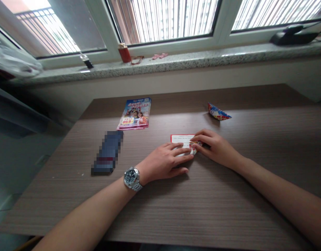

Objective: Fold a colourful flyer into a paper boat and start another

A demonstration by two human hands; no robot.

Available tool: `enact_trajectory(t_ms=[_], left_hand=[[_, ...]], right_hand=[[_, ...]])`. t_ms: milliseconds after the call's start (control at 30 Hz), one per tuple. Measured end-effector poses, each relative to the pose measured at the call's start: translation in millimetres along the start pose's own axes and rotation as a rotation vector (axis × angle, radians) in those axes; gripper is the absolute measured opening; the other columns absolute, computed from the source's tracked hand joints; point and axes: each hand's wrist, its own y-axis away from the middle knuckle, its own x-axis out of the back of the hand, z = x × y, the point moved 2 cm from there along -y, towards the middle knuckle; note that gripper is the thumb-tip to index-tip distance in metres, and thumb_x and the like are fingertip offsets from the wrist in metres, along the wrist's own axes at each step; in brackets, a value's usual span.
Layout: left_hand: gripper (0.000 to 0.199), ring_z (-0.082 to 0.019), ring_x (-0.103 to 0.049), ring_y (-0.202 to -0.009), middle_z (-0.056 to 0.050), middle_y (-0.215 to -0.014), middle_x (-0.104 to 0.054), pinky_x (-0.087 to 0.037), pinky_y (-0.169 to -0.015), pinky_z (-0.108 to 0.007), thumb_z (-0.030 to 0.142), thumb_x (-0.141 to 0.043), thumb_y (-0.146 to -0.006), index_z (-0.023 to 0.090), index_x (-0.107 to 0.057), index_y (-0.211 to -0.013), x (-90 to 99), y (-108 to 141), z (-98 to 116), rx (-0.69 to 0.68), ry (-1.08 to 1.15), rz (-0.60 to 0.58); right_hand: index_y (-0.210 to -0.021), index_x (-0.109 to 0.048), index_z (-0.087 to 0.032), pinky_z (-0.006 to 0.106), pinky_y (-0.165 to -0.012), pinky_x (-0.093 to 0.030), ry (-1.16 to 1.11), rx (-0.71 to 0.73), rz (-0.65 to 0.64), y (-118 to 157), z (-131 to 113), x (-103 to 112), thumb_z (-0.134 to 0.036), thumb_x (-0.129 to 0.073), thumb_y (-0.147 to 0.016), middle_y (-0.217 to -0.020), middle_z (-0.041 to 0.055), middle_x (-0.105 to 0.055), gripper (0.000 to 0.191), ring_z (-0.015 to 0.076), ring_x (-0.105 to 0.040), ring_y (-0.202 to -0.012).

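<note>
A small folded paper (180,138), white with a red edge and some coloured print, lies on the table in front of me. My left hand (164,161) rests flat over its lower left part, fingers spread and pressing it down. At the paper's right side, my right hand (218,149) has its thumb and fingers closed on the folded edge. The fingers cover much of the paper, so its full shape is hidden. Beyond my right hand sits a folded paper boat (218,113) in blue, red and white, apart from both hands.
A stack of printed flyers (135,113) lies at the back left of the wooden table (155,216). Nearer is a pixelated dark flat object (108,153). On the stone windowsill (202,62) stand a red container (124,54) and a black device (293,36).
</note>
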Motion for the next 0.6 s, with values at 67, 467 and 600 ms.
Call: enact_trajectory(t_ms=[67,467,600], left_hand=[[0.046,-0.030,-0.052,-0.134,-0.006,-0.148,-0.055,-0.047,-0.109,-0.047,0.046,-0.047,-0.104,0.022,-0.054,-0.142,-0.3,0.2,0.1,-0.003,-0.002,0.010],[0.045,-0.029,-0.052,-0.136,-0.007,-0.146,-0.057,-0.048,-0.111,-0.045,0.043,-0.048,-0.103,0.022,-0.054,-0.143,0.5,-0.4,0.6,-0.006,0.012,0.021],[0.046,-0.030,-0.052,-0.135,-0.007,-0.146,-0.057,-0.048,-0.111,-0.045,0.043,-0.048,-0.103,0.021,-0.054,-0.143,1.4,-1.0,1.1,-0.010,0.000,0.012]], right_hand=[[-0.111,-0.070,-0.022,0.042,-0.090,-0.054,0.033,0.061,-0.028,2.9,-2.1,4.0,-0.029,-0.059,-0.098,-0.112,0.0114,-0.069,0.018,0.0253,-0.065,-0.104],[-0.135,-0.061,-0.024,0.045,-0.110,-0.047,0.123,0.169,-0.222,17.4,-1.5,8.1,-0.027,-0.055,-0.100,-0.138,0.0083,-0.066,0.035,0.0247,-0.061,-0.127],[-0.135,-0.061,-0.023,0.045,-0.111,-0.048,0.132,0.167,-0.225,18.2,-1.5,7.4,-0.027,-0.055,-0.100,-0.140,0.0089,-0.065,0.036,0.0249,-0.061,-0.128]])
